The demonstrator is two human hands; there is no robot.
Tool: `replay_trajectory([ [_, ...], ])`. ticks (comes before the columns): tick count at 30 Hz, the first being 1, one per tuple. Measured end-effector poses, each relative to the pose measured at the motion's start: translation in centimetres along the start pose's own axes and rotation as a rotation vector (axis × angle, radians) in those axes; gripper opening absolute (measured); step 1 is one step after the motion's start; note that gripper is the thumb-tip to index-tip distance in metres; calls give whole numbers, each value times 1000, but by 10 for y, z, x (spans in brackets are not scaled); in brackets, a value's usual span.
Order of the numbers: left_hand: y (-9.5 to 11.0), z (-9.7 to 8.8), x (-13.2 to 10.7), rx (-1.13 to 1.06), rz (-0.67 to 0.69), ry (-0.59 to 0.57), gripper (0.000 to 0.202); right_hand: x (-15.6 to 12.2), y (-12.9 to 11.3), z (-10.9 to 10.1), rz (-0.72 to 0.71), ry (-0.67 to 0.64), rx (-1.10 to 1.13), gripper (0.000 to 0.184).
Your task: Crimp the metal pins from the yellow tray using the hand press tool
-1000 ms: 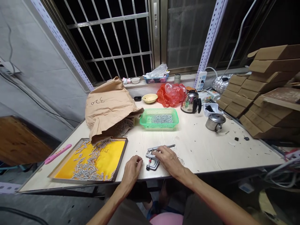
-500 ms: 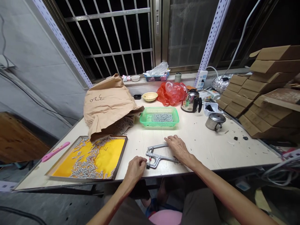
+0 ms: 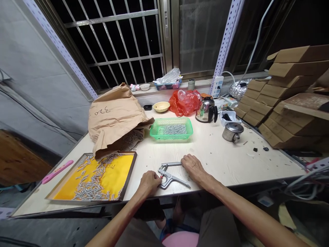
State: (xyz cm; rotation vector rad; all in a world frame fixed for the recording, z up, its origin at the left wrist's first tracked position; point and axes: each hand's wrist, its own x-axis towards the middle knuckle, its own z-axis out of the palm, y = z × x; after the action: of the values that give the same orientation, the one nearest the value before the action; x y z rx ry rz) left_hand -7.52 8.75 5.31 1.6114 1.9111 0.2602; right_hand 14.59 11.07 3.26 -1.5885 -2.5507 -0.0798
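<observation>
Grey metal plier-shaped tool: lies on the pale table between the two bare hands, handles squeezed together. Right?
Not quite: its handles are spread apart, as the head view shows. The grey metal plier-shaped tool does lie on the pale table between the bare left hand and right hand.

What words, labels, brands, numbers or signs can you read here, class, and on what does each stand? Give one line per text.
"320": handwritten on the paper bag, upside down to the camera.
"Pr...": printed on the yellow sheet, also upside down; the following letters are unclear.
Too small or blurred: any print on the flowered packet.
None that I can read: the tool and the boxes.
</observation>
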Motion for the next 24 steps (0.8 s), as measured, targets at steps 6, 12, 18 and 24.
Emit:
replay_trajectory([
  [6, -17, -7, -2, -475, -170, -14, 25, -15, 9, 9, 36, 103, 14, 18],
  [12, 0, -36, 12, -712, -89, 170, 31, -15, 4, 30, 73, 318, 38, 27],
  [18, 108, -93, 78, -680, 307, 304, 34, -7, -2, 52, 136, 442, 82, 32],
  [24, 137, -104, 95, -623, 290, 321, 34, -10, -2, 47, 158, 411, 64, 28],
])
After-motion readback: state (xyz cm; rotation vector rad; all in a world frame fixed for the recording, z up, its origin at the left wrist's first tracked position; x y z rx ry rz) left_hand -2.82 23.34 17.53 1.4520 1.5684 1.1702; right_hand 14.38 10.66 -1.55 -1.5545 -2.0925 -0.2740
